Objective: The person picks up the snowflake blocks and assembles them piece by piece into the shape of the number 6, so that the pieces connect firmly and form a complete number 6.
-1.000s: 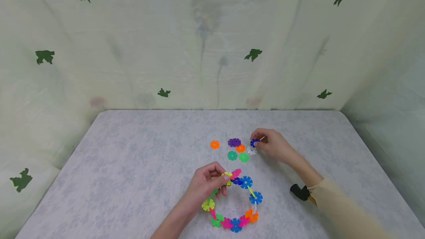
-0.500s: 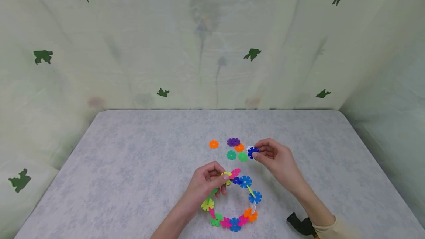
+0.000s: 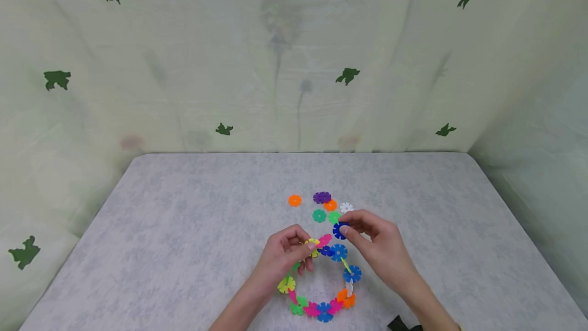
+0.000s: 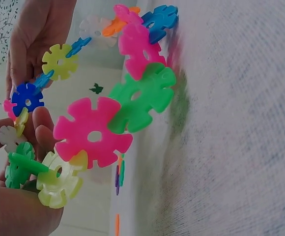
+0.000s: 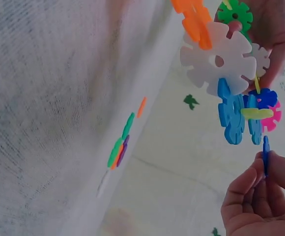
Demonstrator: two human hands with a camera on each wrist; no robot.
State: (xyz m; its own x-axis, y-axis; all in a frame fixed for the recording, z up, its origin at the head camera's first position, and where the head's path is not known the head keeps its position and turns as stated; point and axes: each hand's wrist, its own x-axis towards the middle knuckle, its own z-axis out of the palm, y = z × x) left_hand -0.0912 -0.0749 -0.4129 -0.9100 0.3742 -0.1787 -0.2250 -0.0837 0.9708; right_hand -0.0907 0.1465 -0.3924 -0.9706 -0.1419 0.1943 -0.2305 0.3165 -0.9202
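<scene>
My left hand (image 3: 286,253) pinches a yellow notched plastic disc (image 3: 314,249), part of a closed-looking ring of linked snowflake discs (image 3: 324,311) in pink, green, blue, orange, white and yellow. Beside the yellow disc a pink disc (image 3: 324,240) sticks out from the ring. Between thumb and fingertips, my right hand (image 3: 381,246) holds a loose dark blue snowflake disc (image 3: 339,231), just above the ring's top right. The right wrist view shows this blue disc (image 5: 266,155) edge-on, apart from the ring's light blue discs (image 5: 231,115). In the left wrist view a pink disc (image 4: 78,129) of the ring hangs closest.
Beyond the hands, several loose discs lie on the grey table (image 3: 206,218): orange (image 3: 295,200), purple (image 3: 322,197), another orange (image 3: 330,206), green (image 3: 319,215), light green (image 3: 333,216) and white (image 3: 346,207). A pale printed curtain (image 3: 184,65) hangs behind the table.
My right hand has carried the dark blue disc from the loose pile down toward the ring, leaving the white disc behind on the table. My left hand keeps its hold, nearly still.
</scene>
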